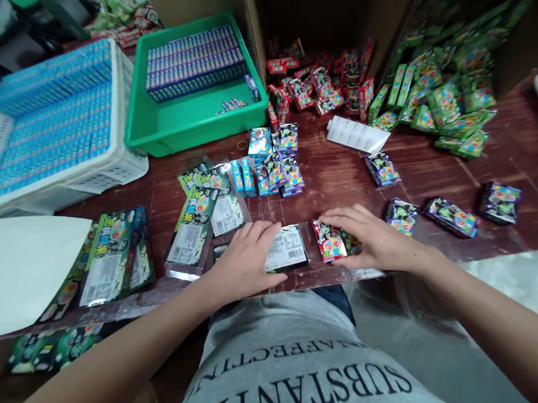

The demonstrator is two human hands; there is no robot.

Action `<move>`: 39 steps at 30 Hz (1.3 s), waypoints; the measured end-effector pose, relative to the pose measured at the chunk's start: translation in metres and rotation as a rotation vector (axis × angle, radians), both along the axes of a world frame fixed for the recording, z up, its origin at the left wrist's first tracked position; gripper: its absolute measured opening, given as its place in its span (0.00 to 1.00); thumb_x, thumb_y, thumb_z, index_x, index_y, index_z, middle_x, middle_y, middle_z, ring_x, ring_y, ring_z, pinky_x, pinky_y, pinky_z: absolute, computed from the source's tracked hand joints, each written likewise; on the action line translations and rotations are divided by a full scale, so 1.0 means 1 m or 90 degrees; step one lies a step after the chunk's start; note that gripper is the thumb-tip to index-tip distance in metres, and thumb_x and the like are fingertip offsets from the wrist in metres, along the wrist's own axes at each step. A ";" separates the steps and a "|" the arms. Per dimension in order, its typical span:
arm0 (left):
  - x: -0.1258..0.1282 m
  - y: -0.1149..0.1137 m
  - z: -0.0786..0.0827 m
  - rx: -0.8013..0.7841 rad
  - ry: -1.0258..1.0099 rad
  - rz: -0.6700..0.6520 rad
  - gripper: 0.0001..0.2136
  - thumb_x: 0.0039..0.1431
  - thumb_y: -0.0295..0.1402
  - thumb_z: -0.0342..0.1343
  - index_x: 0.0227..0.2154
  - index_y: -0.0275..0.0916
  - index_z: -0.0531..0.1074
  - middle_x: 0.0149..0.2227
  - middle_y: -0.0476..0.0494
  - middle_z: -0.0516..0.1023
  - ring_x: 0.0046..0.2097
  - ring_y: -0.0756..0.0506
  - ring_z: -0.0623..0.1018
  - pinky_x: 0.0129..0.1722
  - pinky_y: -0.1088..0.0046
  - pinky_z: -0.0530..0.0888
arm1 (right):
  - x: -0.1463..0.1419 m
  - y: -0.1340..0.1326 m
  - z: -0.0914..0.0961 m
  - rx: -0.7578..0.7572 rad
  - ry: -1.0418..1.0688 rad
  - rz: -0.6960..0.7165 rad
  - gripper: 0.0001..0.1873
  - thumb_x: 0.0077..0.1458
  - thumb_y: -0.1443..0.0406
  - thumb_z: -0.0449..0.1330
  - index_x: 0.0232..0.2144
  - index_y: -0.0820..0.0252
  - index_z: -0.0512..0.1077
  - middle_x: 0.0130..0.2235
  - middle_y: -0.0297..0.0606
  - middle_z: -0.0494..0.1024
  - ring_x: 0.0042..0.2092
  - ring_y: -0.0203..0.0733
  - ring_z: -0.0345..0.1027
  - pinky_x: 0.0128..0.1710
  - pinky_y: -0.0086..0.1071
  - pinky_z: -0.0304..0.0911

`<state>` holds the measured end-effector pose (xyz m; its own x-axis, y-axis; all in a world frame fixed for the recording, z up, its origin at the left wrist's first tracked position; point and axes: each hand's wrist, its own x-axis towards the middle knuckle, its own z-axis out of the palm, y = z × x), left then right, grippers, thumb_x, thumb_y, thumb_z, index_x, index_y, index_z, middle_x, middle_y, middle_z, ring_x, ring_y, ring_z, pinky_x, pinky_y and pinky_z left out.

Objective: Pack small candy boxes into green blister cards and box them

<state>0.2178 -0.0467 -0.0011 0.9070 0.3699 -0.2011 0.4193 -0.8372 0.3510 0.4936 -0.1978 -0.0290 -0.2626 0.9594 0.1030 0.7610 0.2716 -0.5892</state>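
Near the table's front edge, my left hand (249, 258) lies across a flat printed bag (288, 249), fingers over its far edge and thumb at its near edge. The bag shows a white label with a barcode, and its left part is under my hand. To its right, my right hand (369, 238) grips a small red candy box (330, 240) between fingers and thumb. A green packet (351, 243) shows beneath that palm, partly hidden. Beyond my hands stands a small cluster of blue and purple boxes (273, 165). Several purple boxes (452, 216) lie to the right.
A green tray (192, 133) and a white crate (123, 125) hold rows of small boxes. Red boxes (321, 89) and green packets (454, 105) are heaped at the back. Printed bags (192, 224), a white sheet (27, 271) and a label strip (357, 135) lie about.
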 end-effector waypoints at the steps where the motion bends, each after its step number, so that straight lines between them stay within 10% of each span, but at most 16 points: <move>1: 0.001 0.001 0.001 -0.006 0.001 0.001 0.42 0.50 0.44 0.67 0.65 0.34 0.59 0.62 0.33 0.66 0.61 0.33 0.66 0.63 0.53 0.63 | 0.000 0.000 -0.001 0.000 0.018 0.021 0.41 0.58 0.51 0.66 0.68 0.55 0.58 0.64 0.47 0.68 0.62 0.54 0.61 0.61 0.52 0.61; 9: 0.008 -0.001 -0.006 -0.048 -0.040 -0.020 0.43 0.47 0.45 0.70 0.63 0.32 0.60 0.61 0.33 0.66 0.60 0.34 0.66 0.64 0.54 0.62 | -0.023 0.021 -0.011 0.022 -0.030 0.010 0.44 0.52 0.42 0.67 0.65 0.55 0.64 0.64 0.45 0.71 0.61 0.56 0.64 0.64 0.57 0.55; 15: 0.006 -0.005 -0.009 -0.049 -0.060 -0.005 0.43 0.51 0.46 0.68 0.65 0.34 0.58 0.60 0.33 0.64 0.60 0.34 0.65 0.64 0.53 0.63 | 0.006 -0.003 0.008 -0.025 -0.091 0.040 0.62 0.49 0.39 0.66 0.73 0.55 0.43 0.74 0.50 0.49 0.73 0.65 0.43 0.69 0.68 0.31; 22: 0.014 -0.007 -0.011 -0.075 -0.068 0.016 0.43 0.47 0.44 0.71 0.64 0.37 0.60 0.58 0.35 0.65 0.57 0.34 0.66 0.61 0.52 0.66 | 0.011 0.009 -0.003 0.018 -0.004 0.040 0.43 0.53 0.47 0.69 0.65 0.56 0.63 0.60 0.48 0.74 0.62 0.55 0.66 0.71 0.60 0.42; 39: 0.018 -0.003 -0.009 -0.046 -0.118 0.088 0.40 0.47 0.38 0.70 0.62 0.39 0.59 0.58 0.36 0.66 0.59 0.34 0.66 0.61 0.50 0.67 | -0.018 0.026 -0.016 0.065 0.102 -0.027 0.48 0.53 0.48 0.68 0.70 0.49 0.56 0.68 0.49 0.63 0.70 0.59 0.54 0.69 0.62 0.47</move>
<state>0.2357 -0.0501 -0.0105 0.8726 0.4839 -0.0664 0.4511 -0.7462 0.4895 0.4754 -0.1721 -0.0455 -0.1949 0.9517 0.2374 0.6721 0.3059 -0.6743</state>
